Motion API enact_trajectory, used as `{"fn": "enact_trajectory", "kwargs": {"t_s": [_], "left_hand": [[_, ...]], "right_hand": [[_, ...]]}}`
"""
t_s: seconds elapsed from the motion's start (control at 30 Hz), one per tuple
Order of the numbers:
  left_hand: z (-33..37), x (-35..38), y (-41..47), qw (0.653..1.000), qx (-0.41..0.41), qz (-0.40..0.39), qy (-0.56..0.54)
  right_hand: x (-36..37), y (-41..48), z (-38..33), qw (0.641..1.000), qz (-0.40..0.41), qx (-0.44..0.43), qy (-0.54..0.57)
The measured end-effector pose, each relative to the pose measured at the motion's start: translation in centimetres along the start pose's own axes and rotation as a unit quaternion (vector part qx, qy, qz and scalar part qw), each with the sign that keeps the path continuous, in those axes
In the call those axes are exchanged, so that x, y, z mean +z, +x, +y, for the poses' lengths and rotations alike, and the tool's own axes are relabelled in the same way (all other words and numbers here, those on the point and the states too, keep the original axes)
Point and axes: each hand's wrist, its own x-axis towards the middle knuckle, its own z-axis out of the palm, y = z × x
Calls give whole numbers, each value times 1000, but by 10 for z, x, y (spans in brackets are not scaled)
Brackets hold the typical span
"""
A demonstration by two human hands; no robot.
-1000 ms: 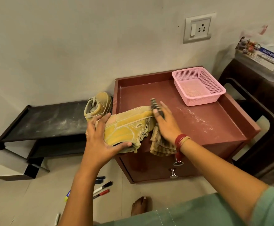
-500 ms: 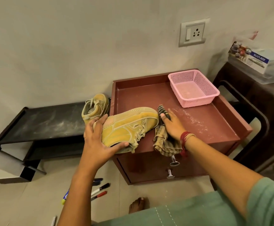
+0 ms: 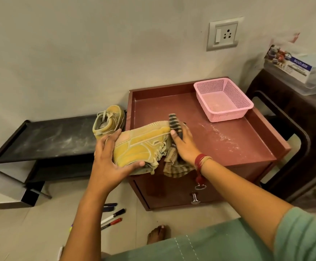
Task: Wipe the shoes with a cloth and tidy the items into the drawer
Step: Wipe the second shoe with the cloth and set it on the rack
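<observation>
A dusty yellow shoe lies on its side at the front left corner of the red-brown cabinet top. My left hand grips its heel end from the left. My right hand presses a striped brown cloth against the shoe's toe; part of the cloth hangs over the cabinet's front edge. The second yellow shoe stands upright on the black low shelf, next to the cabinet. The cabinet's drawer is closed, with a metal knob.
A pink plastic basket sits at the back right of the cabinet top. Marker pens lie on the floor below. A dark table with a plastic box stands to the right. My bare foot is near the cabinet.
My right hand slid the cloth back up along the shoe's toe after drawing it toward the front edge. My left hand kept its hold on the shoe.
</observation>
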Motion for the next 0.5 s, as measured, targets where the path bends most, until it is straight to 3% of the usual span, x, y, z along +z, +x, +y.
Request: {"fn": "enact_trajectory", "kwargs": {"t_s": [0.07,0.17,0.23,0.37,0.43,0.5], "left_hand": [[-1,0,-1,1000,0,-1,-5],[-1,0,-1,1000,3,-2,0],[0,0,0,1000,-1,1,2],[2,0,0,1000,-5,2,-4],[1,-1,-1,1000,-4,-2,-5],[2,-1,0,1000,-3,-4,-7]], "right_hand": [[-5,-2,0,1000,6,17,-11],[2,-20,-7,981,-24,-116,-155],[4,-21,-4,968,-32,-155,-193],[-9,-2,6,995,7,-24,-94],[-8,-5,3,996,11,-45,-82],[-1,-12,-3,986,-9,-119,-115]]}}
